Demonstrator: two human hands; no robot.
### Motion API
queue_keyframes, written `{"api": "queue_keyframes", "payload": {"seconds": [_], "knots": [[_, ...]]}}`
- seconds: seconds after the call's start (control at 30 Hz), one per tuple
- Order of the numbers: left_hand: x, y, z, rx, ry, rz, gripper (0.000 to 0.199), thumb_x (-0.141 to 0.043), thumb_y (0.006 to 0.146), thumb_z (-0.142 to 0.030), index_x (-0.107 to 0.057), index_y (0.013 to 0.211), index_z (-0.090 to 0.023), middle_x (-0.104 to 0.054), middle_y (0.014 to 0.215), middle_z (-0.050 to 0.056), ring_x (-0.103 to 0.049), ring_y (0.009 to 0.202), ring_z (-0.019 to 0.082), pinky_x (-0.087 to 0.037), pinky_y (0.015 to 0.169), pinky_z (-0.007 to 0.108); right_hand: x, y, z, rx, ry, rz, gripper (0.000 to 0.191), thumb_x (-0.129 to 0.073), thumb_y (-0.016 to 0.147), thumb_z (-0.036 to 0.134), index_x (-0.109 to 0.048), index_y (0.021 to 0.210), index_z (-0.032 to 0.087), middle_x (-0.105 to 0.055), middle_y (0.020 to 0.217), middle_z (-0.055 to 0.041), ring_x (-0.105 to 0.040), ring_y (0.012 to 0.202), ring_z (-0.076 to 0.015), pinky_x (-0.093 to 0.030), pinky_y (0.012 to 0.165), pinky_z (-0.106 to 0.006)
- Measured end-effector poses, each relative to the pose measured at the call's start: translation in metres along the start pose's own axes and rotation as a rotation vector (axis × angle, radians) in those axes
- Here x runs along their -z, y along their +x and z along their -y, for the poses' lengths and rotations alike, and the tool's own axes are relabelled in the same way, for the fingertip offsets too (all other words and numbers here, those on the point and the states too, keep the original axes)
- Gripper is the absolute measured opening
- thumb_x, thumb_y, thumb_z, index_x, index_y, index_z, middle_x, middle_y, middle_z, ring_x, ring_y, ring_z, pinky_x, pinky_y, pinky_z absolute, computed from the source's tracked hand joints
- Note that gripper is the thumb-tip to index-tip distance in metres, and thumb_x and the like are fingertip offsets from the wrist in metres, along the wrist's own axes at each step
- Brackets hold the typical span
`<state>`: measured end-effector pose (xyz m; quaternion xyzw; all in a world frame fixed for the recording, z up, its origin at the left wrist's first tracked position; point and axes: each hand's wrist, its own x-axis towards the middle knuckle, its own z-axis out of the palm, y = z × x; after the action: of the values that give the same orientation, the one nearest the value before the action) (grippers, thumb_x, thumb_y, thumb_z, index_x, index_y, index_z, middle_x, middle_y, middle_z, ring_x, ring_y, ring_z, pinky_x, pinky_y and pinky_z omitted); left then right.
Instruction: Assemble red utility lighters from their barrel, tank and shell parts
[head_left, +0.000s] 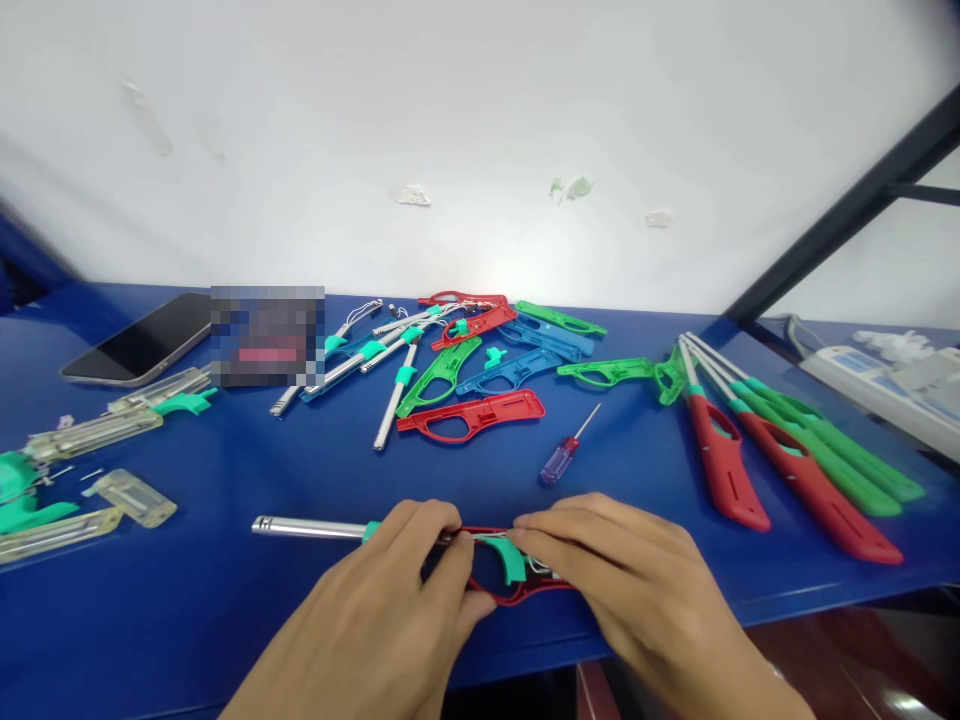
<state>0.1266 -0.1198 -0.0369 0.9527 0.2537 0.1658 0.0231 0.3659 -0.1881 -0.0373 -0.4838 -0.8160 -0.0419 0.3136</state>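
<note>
Close to the table's front edge lies a half-built gas lighter with a red handle shell (517, 597), a green trigger (511, 560) and a silver tube (307, 527) pointing left. My left hand (390, 590) grips its front part, thumb under the shell and fingers on top. Over the rear of the shell, my right hand (630, 570) presses with its fingers bent, and white wires show beside them. Its fingertips hide much of the inside. Beyond my hands is a screwdriver (559, 460) with a purple handle.
Loose red, green and blue handle shells (480, 415) and silver tubes (390, 405) lie toward the wall. Assembled lighters (731, 470) rest at the right, near a power strip (885, 390). Clear fuel tanks (135, 497) and a phone (142, 340) are at the left.
</note>
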Motion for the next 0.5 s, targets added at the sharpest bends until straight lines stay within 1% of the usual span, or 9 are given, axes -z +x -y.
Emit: {"api": "queue_keyframes", "payload": {"seconds": [0.17, 0.27, 0.37, 0.5], "knots": [[0.0001, 0.0038, -0.0012, -0.008, 0.013, -0.011, 0.057, -0.031, 0.113, -0.018, -0.083, 0.091, -0.027, -0.078, 0.091, 0.005, -0.075, 0.081, 0.027, -0.065, 0.059, 0.034, -0.002, -0.0033, -0.0033, -0.05, 0.04, 0.024, 0.031, -0.048, 0.115, 0.018, -0.079, 0.118, 0.019, -0.086, 0.113, -0.0048, -0.082, 0.096, -0.0189, -0.068, 0.084, -0.03], [-0.0002, 0.0036, -0.0023, 0.004, 0.014, -0.009, 0.054, -0.035, 0.113, -0.019, -0.082, 0.088, -0.026, -0.078, 0.092, 0.005, -0.076, 0.081, 0.026, -0.064, 0.06, 0.032, -0.0025, -0.0052, -0.0043, -0.064, 0.025, 0.016, 0.028, -0.052, 0.113, 0.015, -0.078, 0.119, 0.022, -0.086, 0.115, -0.0036, -0.082, 0.099, -0.0198, -0.068, 0.086, -0.031], [-0.0011, 0.0031, -0.0021, 0.005, 0.02, -0.015, 0.05, -0.038, 0.112, -0.018, -0.082, 0.09, -0.026, -0.08, 0.094, 0.005, -0.077, 0.082, 0.026, -0.067, 0.063, 0.034, -0.0017, -0.0066, -0.0049, -0.061, 0.017, 0.014, 0.028, -0.053, 0.112, 0.014, -0.078, 0.121, 0.024, -0.086, 0.117, -0.0022, -0.081, 0.101, -0.0202, -0.066, 0.088, -0.032], [-0.002, 0.005, -0.0015, -0.014, 0.028, -0.024, 0.052, -0.035, 0.111, -0.015, -0.083, 0.094, -0.028, -0.082, 0.098, 0.005, -0.079, 0.088, 0.028, -0.069, 0.065, 0.037, -0.0002, -0.0078, -0.0055, -0.101, 0.055, 0.051, 0.032, -0.057, 0.108, 0.01, -0.079, 0.124, 0.026, -0.083, 0.125, -0.0015, -0.077, 0.11, -0.0214, -0.064, 0.096, -0.036]]}}
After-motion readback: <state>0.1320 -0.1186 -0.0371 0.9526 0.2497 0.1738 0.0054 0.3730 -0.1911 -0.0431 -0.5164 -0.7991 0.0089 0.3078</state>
